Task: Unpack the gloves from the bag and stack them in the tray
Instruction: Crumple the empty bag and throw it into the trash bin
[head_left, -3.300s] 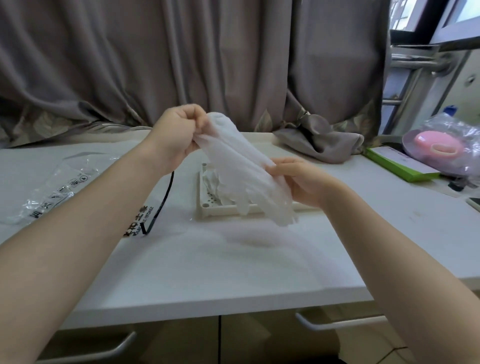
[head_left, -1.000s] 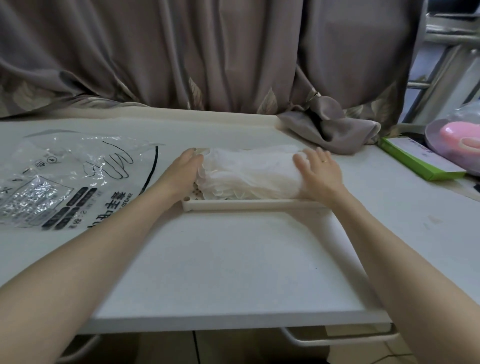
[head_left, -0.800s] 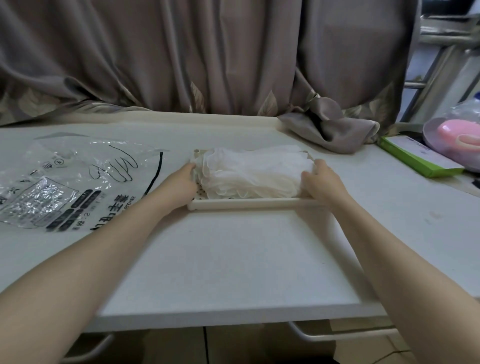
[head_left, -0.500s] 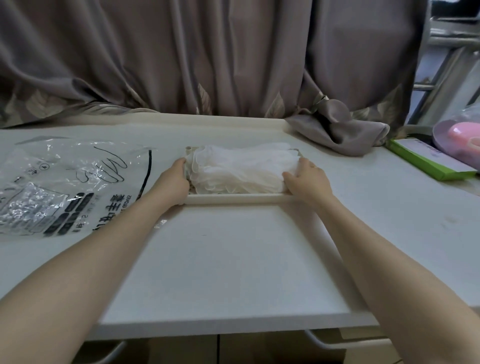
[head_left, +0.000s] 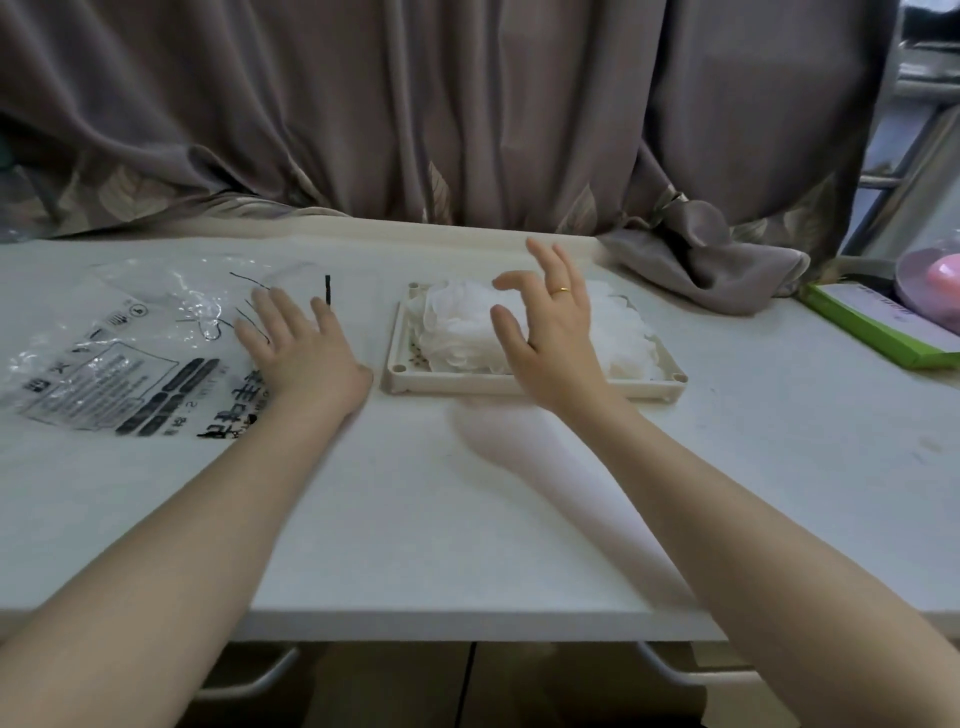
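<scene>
A heap of thin white gloves (head_left: 457, 327) lies in the shallow beige tray (head_left: 400, 374) at the table's middle. A clear plastic bag (head_left: 119, 338) with black print lies flat to the left. My left hand (head_left: 301, 353) rests flat on the bag's right edge, fingers spread, holding nothing. Raised over the front of the glove heap, my right hand (head_left: 550, 327) has its fingers apart and curled, and a ring on one finger. It grips nothing.
A grey curtain (head_left: 467, 114) hangs along the table's far edge, with a bunch of it (head_left: 701, 260) resting on the table at the back right. A green box (head_left: 872, 322) and a pink object under clear plastic (head_left: 935, 280) sit at the far right.
Both hands have left the tray's sides. My left hand moved left onto the bag. My right hand lifted above the gloves with fingers apart.
</scene>
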